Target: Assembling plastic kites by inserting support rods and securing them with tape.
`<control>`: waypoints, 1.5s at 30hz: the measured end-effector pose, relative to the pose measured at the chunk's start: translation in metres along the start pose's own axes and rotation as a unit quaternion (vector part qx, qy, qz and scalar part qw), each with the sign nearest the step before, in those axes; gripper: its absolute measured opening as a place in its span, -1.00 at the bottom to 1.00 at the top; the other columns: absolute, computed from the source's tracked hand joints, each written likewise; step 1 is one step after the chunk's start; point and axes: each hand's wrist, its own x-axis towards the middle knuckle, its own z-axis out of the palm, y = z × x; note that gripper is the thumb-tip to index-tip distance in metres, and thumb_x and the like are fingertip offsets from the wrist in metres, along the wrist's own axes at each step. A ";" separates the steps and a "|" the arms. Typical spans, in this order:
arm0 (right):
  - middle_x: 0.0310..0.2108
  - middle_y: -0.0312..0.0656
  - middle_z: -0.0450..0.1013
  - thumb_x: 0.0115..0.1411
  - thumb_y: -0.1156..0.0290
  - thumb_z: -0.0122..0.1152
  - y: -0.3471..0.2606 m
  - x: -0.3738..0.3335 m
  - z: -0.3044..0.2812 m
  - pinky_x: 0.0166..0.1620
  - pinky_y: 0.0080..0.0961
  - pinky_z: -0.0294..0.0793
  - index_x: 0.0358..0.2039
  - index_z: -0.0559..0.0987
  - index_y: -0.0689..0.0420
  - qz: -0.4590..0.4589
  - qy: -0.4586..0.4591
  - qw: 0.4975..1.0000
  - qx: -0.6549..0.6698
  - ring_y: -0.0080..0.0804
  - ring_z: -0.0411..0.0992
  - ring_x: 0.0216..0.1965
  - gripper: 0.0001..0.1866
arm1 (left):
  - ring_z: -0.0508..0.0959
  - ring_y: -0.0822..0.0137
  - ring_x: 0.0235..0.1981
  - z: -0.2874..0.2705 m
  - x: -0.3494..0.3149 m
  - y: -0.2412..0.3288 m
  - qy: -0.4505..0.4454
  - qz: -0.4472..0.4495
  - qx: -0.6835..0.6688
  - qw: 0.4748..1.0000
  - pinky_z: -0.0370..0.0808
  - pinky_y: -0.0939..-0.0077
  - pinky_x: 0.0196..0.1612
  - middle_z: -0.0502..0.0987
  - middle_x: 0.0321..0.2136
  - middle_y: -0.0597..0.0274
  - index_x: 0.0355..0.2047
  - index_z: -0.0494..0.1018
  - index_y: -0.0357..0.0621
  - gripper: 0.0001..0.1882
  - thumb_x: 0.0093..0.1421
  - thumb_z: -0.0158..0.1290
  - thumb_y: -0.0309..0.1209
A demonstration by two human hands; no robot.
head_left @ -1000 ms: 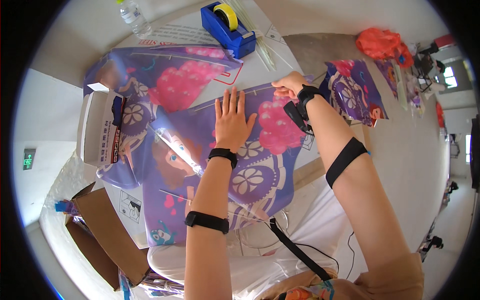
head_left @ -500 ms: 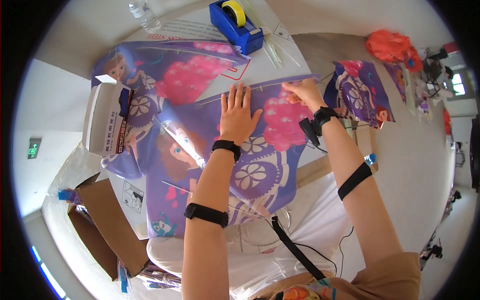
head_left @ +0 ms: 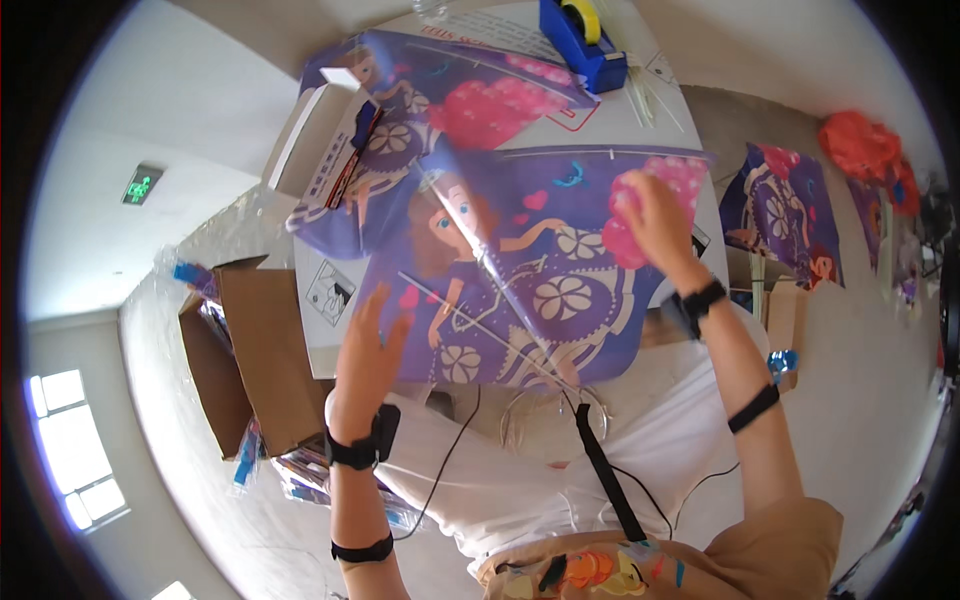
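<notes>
A purple plastic sheet [head_left: 590,335], printed with a cartoon princess and pink balloons, lies before me, with thin pale rods along its far edge and across its lower left part; it looks like a kite. My left hand [head_left: 370,360], slightly blurred, is over its near left side, fingers stretched out and holding nothing. Over the printed balloons at the right is my right hand [head_left: 660,225], its fingers loosely bent and apart, with nothing visible in them. A second matching sheet [head_left: 480,112] lies partly under the first, toward the far left.
A blue tape dispenser [head_left: 600,68] with yellow tape stands at the far edge beside loose thin rods [head_left: 645,100]. At the left, a small white box [head_left: 310,150] rests on the sheets; a cardboard box [head_left: 265,350] stands lower. Another printed sheet [head_left: 790,215] lies right.
My left hand has lifted from the far edge and drawn back to the near left. My right hand has released the far edge and moved nearer. The whole view has shifted.
</notes>
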 end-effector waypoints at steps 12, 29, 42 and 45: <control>0.28 0.03 0.14 0.23 0.05 0.11 -0.013 -0.103 -0.020 0.33 -0.11 0.00 0.24 0.21 0.25 -0.029 -0.166 0.950 -0.264 -0.14 0.05 0.34 -0.28 | 0.01 -0.08 0.35 0.123 -0.048 -0.060 -0.013 0.074 0.090 0.993 0.06 -0.10 0.28 0.06 0.30 -0.16 0.27 0.10 -0.28 -0.22 0.14 0.12 -0.15; -0.32 -0.13 0.43 0.01 0.52 0.32 -0.137 -0.044 0.098 -0.28 -0.31 0.45 -0.28 0.33 0.15 0.023 -0.130 0.991 -0.029 -0.16 0.48 -0.31 -0.66 | -0.01 0.00 0.36 0.102 0.050 -0.068 0.008 0.139 0.110 0.984 0.11 -0.13 0.26 0.03 0.32 -0.04 0.26 0.12 -0.21 -0.24 0.13 0.14 -0.19; -0.34 -0.12 0.37 0.14 0.61 0.02 -0.178 0.022 0.094 -0.24 -0.21 0.40 -0.31 0.41 0.17 -0.188 -0.169 0.959 -0.124 -0.05 0.40 -0.26 -0.89 | 0.47 0.15 -0.08 0.089 0.059 -0.055 0.012 0.189 0.029 0.981 0.45 0.27 -0.11 0.47 -0.18 0.09 -0.19 0.44 -0.19 -0.67 0.07 0.16 -0.31; -0.35 -0.18 0.33 0.05 0.61 0.04 -0.199 0.062 0.105 -0.20 -0.30 0.33 -0.35 0.42 0.15 -0.269 -0.203 0.930 -0.148 -0.18 0.36 -0.26 -0.88 | 0.49 0.17 -0.49 0.097 0.058 -0.052 0.098 0.307 -0.123 0.939 0.44 0.31 -0.36 0.42 -0.59 0.21 -0.56 0.40 -0.14 -0.86 0.01 0.15 -0.42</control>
